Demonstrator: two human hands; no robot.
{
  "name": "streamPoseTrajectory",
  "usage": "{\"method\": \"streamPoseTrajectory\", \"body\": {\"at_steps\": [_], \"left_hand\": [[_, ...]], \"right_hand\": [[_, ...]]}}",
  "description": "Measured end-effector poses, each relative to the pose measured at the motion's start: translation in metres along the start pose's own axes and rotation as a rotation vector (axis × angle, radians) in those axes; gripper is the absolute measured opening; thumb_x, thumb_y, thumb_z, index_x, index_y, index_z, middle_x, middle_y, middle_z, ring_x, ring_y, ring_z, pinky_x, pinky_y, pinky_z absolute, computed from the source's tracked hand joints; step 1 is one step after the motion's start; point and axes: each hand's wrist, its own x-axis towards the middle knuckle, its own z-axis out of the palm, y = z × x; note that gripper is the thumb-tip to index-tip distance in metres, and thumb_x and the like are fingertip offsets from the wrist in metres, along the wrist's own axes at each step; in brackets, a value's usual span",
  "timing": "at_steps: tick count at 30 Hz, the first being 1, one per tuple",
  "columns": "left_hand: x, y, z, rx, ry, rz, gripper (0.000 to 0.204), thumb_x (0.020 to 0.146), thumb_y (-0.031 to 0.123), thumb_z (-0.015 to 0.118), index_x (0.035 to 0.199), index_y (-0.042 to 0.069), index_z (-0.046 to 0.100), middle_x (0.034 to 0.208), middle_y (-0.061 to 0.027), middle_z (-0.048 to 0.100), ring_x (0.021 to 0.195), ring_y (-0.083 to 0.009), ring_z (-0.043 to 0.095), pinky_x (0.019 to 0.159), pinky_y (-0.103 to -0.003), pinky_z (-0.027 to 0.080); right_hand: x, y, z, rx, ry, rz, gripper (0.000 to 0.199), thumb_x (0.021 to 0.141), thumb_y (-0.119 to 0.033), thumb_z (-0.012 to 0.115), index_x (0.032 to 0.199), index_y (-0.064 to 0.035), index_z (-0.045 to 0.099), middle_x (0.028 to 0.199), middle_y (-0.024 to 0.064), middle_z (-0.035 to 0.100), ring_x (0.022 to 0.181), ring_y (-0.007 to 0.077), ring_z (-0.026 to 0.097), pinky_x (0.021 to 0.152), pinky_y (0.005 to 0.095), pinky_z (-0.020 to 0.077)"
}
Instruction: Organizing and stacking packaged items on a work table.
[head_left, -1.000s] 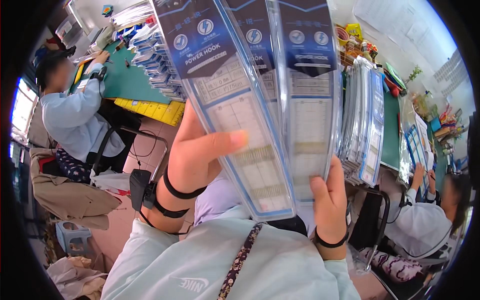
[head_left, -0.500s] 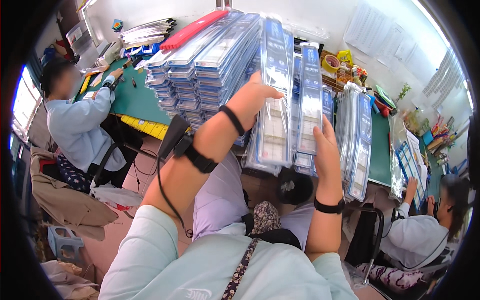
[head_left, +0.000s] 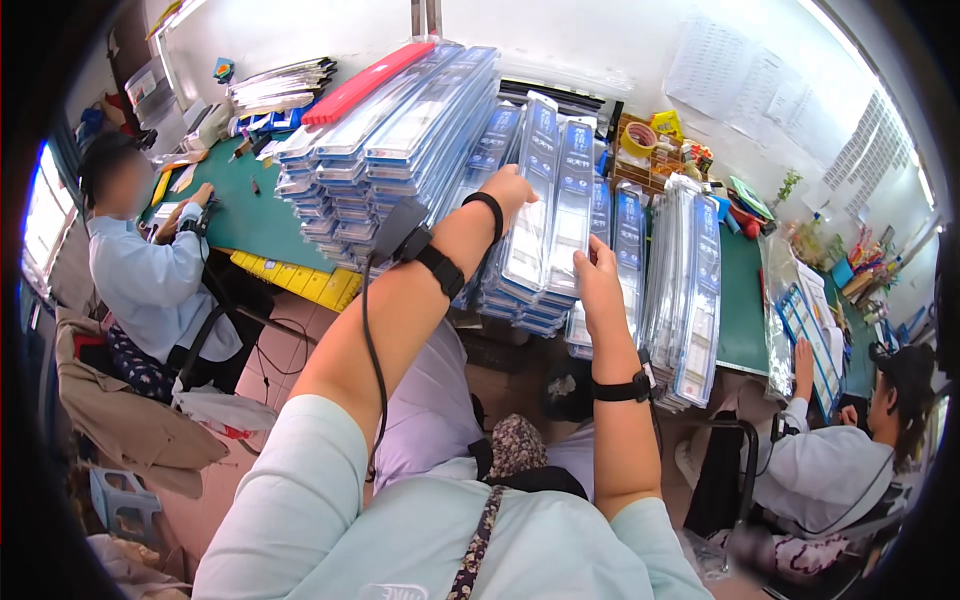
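Note:
Long flat packages (head_left: 545, 215) of clear plastic with blue printed ends lie side by side on a low stack in front of me. My left hand (head_left: 508, 197) is at the left edge of the top packages, fingers bent over it, some of them hidden. My right hand (head_left: 601, 290) grips the right edge near the close end, thumb towards the packages and fingers up along the side. What is inside the packages is hard to make out through the glossy plastic.
A taller pile of similar packages (head_left: 400, 150) stands at left, a red strip (head_left: 370, 82) on top. Another row of packages (head_left: 685, 300) is at right. One co-worker (head_left: 150, 260) sits at the left of the green table (head_left: 240, 180), another (head_left: 830, 460) at the right. A tape roll (head_left: 638, 140) is behind.
The packages that were raised and tilted between my hands now lie lower on the stack. Both hands have come down with them, and my view has shifted slightly.

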Motion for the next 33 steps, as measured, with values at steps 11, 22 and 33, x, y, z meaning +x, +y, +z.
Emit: {"method": "streamPoseTrajectory", "body": {"at_steps": [11, 22, 33], "left_hand": [[0.005, -0.01, -0.012, 0.663, 0.233, 0.386, 0.053, 0.081, 0.003, 0.044, 0.134, 0.002, 0.037, 0.131, -0.0232, 0.046, 0.121, -0.0347, 0.045, 0.1, -0.037, 0.036], [-0.165, -0.066, -0.032, 0.61, 0.339, 0.818, 0.033, 0.083, 0.008, 0.058, 0.114, 0.004, 0.049, 0.111, -0.0107, 0.052, 0.102, -0.0219, 0.051, 0.086, -0.032, 0.041], [-0.124, -0.168, -0.086, -0.371, 0.239, -0.113, 0.115, 0.074, 0.08, 0.037, 0.141, -0.007, 0.005, 0.146, -0.0268, 0.015, 0.137, -0.0386, 0.01, 0.107, -0.056, 0.014]], "right_hand": [[-0.001, -0.003, 0.004, 0.013, -0.054, -0.057, 0.053, 0.089, -0.026, 0.05, 0.13, 0.0057, 0.039, 0.136, 0.0189, 0.037, 0.127, 0.0301, 0.034, 0.105, 0.0362, 0.0266], [-0.105, -0.036, -0.02, 0.11, 0.158, -0.608, 0.01, 0.087, -0.003, 0.051, 0.097, 0.0008, 0.051, 0.097, 0.0115, 0.053, 0.089, 0.0217, 0.051, 0.08, 0.0311, 0.041], [-0.119, 0.037, 0.071, 0.214, -0.748, 0.222, 0.053, 0.088, -0.035, 0.058, 0.124, 0.0022, 0.045, 0.117, 0.0111, 0.054, 0.091, 0.0148, 0.056, 0.078, 0.0282, 0.046]]}}
